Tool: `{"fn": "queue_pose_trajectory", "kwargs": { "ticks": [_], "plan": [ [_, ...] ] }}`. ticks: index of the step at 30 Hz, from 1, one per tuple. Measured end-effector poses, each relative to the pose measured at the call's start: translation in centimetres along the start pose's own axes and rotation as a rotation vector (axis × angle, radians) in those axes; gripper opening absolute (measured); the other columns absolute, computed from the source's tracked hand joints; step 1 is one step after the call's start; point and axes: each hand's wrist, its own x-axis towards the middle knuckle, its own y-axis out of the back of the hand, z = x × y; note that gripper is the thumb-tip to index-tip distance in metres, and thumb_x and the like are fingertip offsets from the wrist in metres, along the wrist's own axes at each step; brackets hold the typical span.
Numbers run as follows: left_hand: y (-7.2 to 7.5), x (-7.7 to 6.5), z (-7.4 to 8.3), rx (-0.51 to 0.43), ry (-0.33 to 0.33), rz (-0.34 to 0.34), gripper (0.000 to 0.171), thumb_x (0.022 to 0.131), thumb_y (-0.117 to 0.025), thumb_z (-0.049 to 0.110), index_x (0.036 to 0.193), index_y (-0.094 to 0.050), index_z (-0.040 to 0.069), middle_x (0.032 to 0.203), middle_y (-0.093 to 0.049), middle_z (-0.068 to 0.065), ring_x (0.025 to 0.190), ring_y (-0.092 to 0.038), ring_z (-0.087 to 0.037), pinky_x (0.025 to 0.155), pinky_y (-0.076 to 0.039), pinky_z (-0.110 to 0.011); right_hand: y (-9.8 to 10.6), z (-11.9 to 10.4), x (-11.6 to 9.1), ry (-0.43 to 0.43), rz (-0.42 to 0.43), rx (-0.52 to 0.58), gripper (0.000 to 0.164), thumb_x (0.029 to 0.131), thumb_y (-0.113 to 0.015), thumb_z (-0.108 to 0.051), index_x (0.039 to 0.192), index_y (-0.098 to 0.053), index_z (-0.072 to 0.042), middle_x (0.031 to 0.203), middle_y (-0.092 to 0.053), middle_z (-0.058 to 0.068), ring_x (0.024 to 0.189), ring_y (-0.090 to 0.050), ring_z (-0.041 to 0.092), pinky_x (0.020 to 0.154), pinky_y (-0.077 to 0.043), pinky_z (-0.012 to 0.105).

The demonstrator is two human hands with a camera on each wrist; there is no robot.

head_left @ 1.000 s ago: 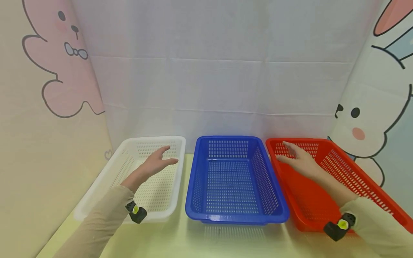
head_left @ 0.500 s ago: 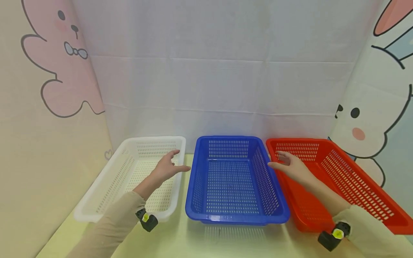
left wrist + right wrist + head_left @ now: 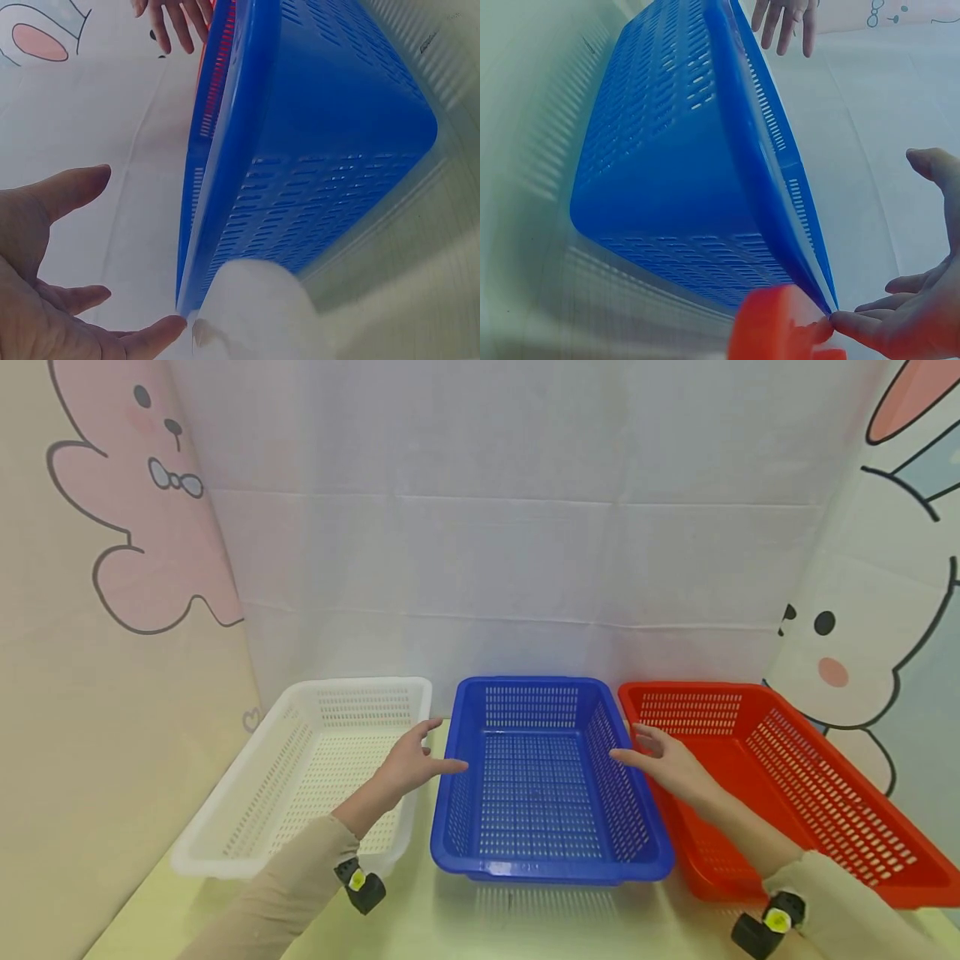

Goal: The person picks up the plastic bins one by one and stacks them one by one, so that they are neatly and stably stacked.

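At the far left, a pink cartoon figure point(image 3: 165, 560) with a bow tie is printed on the wall cloth. Next comes a white basket point(image 3: 213, 866) with slotted sides, upright on the pale table point(image 3: 442, 927). A beige left sleeve point(image 3: 277, 885), bearing 1 black wrist device point(image 3: 360, 887), reaches across its near right corner. The left hand point(image 3: 408, 766) hovers by the right rim of the white basket, its thumb spread well away from its gently bent fingers, with nothing in its grasp; the thumb reaches over the left rim of the blue basket point(image 3: 551, 867).

That blue basket stands upright in the middle of the 3, between the 2 hands. The right hand point(image 3: 675, 770) mirrors the left: thumb and fingers wide apart, gripping nothing, thumb over the blue basket's right side, fingers above the left rim of the red basket point(image 3: 825, 777). Whether either hand touches the blue rim cannot be told. The red basket sits at the right, beside a printed white rabbit point(image 3: 862, 652).
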Motion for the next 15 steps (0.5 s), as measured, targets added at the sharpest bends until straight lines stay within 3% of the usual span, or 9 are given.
{"fn": "queue_pose_trajectory", "kwargs": {
  "ticks": [8, 11, 15],
  "plan": [
    [-1.3, 0.2, -0.4, -0.022, -0.009, -0.028, 0.083, 0.073, -0.075, 0.017, 0.140, -0.029, 0.005, 0.140, -0.034, -0.022, 0.121, -0.038, -0.045, 0.092, -0.039, -0.055, -0.8, 0.0, 0.0, -0.022, -0.004, 0.041, 0.095, 0.081, -0.057, -0.053, 0.145, -0.008, -0.003, 0.146, -0.018, 0.026, 0.130, -0.021, 0.044, 0.098, -0.027, 0.060],
    [-1.7, 0.3, -0.7, -0.050, -0.015, -0.037, 0.083, 0.073, -0.075, 0.011, 0.141, -0.028, 0.004, 0.135, -0.040, -0.023, 0.116, -0.045, -0.044, 0.090, -0.042, -0.052, -1.1, 0.0, -0.1, -0.035, -0.003, 0.074, 0.097, 0.081, -0.057, -0.052, 0.145, -0.004, -0.002, 0.145, -0.017, 0.027, 0.130, -0.021, 0.044, 0.099, -0.026, 0.060],
    [-2.1, 0.4, -1.1, -0.062, -0.016, -0.041, 0.085, 0.072, -0.073, 0.003, 0.141, -0.023, 0.000, 0.136, -0.035, -0.028, 0.117, -0.043, -0.044, 0.093, -0.040, -0.052, -1.6, -0.1, -0.2, -0.048, 0.001, 0.091, 0.098, 0.081, -0.058, -0.052, 0.145, -0.003, -0.002, 0.145, -0.018, 0.028, 0.130, -0.021, 0.046, 0.098, -0.025, 0.062]
  ]
}}
